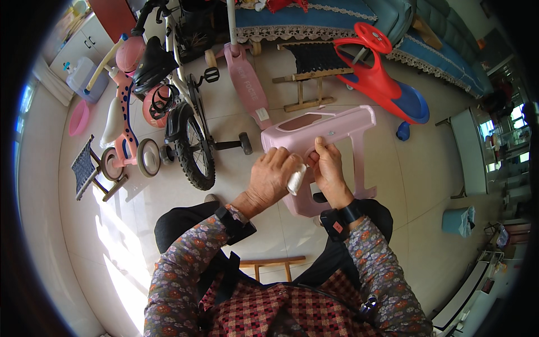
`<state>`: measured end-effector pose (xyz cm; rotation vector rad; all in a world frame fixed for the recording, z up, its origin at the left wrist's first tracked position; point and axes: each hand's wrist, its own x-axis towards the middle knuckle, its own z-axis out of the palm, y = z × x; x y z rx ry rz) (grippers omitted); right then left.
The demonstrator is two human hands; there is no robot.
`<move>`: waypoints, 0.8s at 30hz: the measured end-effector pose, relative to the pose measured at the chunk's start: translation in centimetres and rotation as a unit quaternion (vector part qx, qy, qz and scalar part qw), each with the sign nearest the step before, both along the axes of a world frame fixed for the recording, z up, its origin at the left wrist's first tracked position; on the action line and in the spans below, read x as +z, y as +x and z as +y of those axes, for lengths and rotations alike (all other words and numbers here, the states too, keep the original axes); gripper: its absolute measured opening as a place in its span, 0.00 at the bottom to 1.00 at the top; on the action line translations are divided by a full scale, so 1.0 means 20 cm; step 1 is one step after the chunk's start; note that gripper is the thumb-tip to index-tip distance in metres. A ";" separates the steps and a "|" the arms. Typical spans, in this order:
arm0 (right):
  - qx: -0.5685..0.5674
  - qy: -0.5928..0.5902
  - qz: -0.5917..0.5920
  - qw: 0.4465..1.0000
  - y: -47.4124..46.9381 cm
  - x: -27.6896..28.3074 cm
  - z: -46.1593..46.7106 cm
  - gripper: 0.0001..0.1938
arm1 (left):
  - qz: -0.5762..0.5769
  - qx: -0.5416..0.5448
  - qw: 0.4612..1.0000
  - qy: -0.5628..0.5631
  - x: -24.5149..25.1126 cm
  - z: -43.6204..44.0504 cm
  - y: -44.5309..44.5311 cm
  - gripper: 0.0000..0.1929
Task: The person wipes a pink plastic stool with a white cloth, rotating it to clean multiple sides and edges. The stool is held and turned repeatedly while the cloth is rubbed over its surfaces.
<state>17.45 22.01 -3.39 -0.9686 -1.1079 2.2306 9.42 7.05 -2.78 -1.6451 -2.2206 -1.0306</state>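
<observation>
A pink plastic stool [349, 122] lies tipped on its side before me, its seat turned away and its legs spread toward the right. My right hand [330, 172] grips the stool's edge, thumb on the outer face near a small metallic-looking mark. In my left hand [271, 175] is a folded white cloth or tissue [296, 180], which sticks out below the curled fingers. That hand is close against the stool's left side; whether the cloth touches the plastic is hidden.
A bicycle with training wheels [196, 147], a pink balance bike [124, 122] and a pink scooter [248, 84] stand ahead-left. Ahead-right are a folding stool [311, 76] and a red-blue swing car [379, 82]. A lined bin [454, 220] is at right.
</observation>
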 end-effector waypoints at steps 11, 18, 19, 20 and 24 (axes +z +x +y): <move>0.023 -0.010 0.052 0.998 0.02 0.03 0.05 0.14 | -0.036 -0.020 0.999 0.031 0.02 -0.01 0.00 0.15; -0.068 -0.074 0.067 0.993 0.01 0.06 0.01 0.27 | -0.335 0.079 0.938 0.042 0.02 -0.03 -0.16 0.08; -0.080 -0.054 0.058 0.994 0.00 0.06 0.01 0.28 | -0.393 0.098 0.914 0.034 0.02 -0.03 -0.19 0.08; -0.099 -0.031 0.047 0.994 0.00 0.05 0.01 0.30 | -0.423 0.098 0.900 0.040 0.01 -0.03 -0.22 0.08; -0.105 0.012 0.019 0.994 0.00 0.04 0.01 0.34 | -0.505 0.102 0.856 0.037 0.04 -0.03 -0.22 0.07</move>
